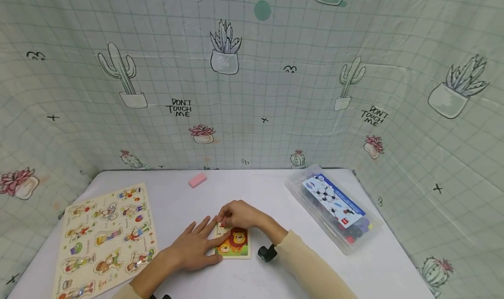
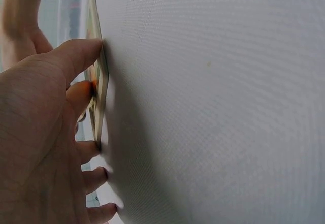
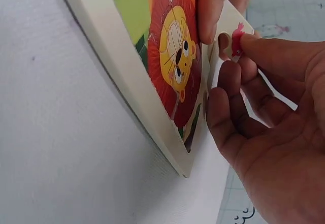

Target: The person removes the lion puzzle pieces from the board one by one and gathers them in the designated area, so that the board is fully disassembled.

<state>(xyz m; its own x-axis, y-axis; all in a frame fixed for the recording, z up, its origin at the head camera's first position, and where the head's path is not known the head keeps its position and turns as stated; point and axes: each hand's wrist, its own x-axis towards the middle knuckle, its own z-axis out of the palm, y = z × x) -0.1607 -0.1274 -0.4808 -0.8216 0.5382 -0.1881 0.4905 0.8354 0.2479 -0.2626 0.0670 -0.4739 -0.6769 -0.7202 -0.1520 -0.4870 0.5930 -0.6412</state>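
A small wooden jigsaw puzzle (image 1: 238, 240) with a lion picture lies flat on the white table. My left hand (image 1: 194, 247) rests on its left side with fingers spread, the thumb (image 2: 84, 54) at the near edge and a finger across the picture. At the puzzle's far edge, my right hand (image 1: 243, 214) pinches a pale puzzle piece (image 3: 236, 40) with a red-pink print between thumb and fingers. The right wrist view shows a rounded notch in that piece, and the lion's face (image 3: 177, 51) beside it. Part of the piece is hidden behind the fingers.
To the left lies a large wooden picture board (image 1: 104, 237) with sports figures. A pink eraser-like block (image 1: 197, 180) sits near the back edge. At the right stands a clear plastic case (image 1: 332, 209) with a molecule label. A grid-patterned curtain (image 1: 256, 93) hangs behind the table.
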